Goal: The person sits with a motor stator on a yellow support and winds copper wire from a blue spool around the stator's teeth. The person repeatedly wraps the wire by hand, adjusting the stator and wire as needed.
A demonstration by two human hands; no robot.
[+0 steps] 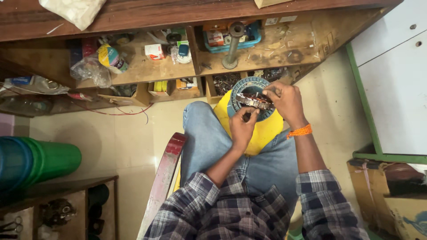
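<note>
A round blue-rimmed motor stator [249,91] with copper-coloured windings rests on a yellow cloth [264,131] across my lap. A metal piece lies across its middle. My left hand [243,126] pinches at the near edge of the stator with thumb and fingers closed on it. My right hand [287,102] grips the right side of the stator, fingers curled over the rim. An orange thread band [299,131] circles my right wrist.
A wooden shelf unit [147,66] ahead holds small boxes, a blue tray [231,42], a metal shaft [233,44] and bags. Green and blue buckets [40,162] lie at left. A red chair edge [164,173] is beside my left leg. A green-framed white cabinet [391,89] stands at right.
</note>
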